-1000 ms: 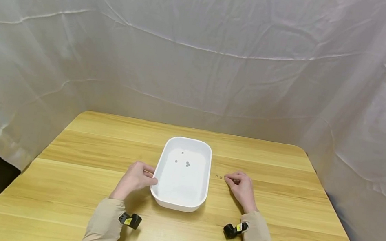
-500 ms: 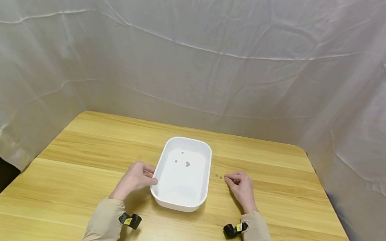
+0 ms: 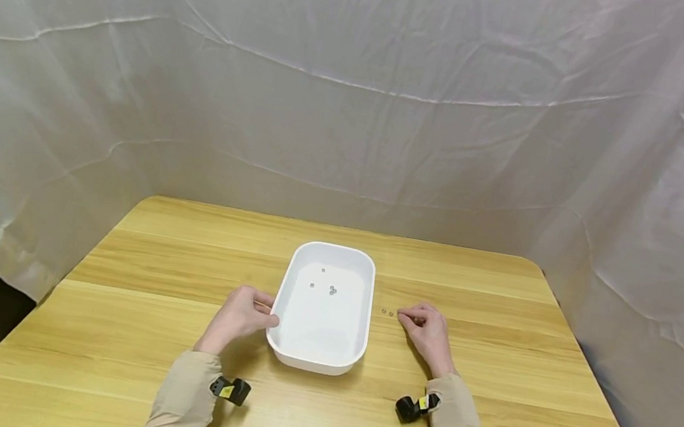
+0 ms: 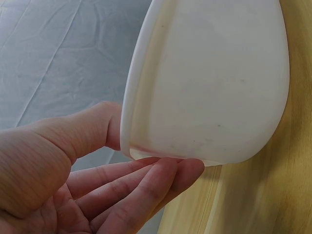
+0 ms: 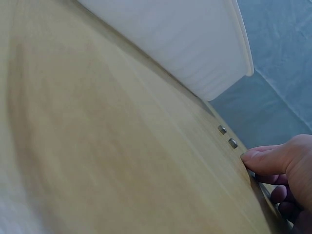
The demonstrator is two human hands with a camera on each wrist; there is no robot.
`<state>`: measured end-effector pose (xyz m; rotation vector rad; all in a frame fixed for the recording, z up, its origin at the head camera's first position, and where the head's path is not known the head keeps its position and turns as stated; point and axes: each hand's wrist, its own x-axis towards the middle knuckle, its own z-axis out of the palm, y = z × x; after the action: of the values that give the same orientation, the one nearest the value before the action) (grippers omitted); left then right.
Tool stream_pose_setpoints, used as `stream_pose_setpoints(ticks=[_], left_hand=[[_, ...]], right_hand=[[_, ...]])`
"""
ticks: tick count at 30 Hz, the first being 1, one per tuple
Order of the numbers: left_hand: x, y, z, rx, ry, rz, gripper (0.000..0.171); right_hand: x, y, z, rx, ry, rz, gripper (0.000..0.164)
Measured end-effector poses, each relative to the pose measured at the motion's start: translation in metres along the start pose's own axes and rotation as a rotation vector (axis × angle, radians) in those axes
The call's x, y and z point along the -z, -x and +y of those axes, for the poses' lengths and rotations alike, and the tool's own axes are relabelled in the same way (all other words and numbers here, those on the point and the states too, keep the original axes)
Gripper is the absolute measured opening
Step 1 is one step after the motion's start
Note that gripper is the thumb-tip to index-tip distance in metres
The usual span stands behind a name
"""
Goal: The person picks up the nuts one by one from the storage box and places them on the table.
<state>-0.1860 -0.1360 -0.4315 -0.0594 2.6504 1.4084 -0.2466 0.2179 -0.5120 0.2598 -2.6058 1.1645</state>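
Observation:
A white plastic tub (image 3: pixel 314 366) stands on the table, with several small metal nuts (image 3: pixel 332 290) lying on its floor. At its left side, my left hand (image 3: pixel 241 316) grips the rim, thumb over the edge and fingers against the outer wall (image 4: pixel 219 97). To the right of the tub, my right hand (image 3: pixel 428 331) is low at the tabletop. Its thumb and fingertips pinch a small metal nut (image 5: pixel 243 157), mostly covered by them. Two more nuts (image 5: pixel 233 143) lie in a row between that hand and the tub.
The wood-grain table (image 3: pixel 102 333) extends around the tub on all sides. Pale grey cloth (image 3: pixel 353 135) hangs behind the table and along both sides. A small black camera (image 3: pixel 416 408) sits on each wrist.

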Motion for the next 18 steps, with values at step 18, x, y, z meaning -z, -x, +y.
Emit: stream_pose_setpoints(ticks=[18], left_hand=[[-0.0005, -0.0001, -0.0002, 0.014, 0.004, 0.003, 0.036]], right_hand=[[0.0038, 0.0048, -0.0026, -0.134, -0.172, 0.099, 0.024]])
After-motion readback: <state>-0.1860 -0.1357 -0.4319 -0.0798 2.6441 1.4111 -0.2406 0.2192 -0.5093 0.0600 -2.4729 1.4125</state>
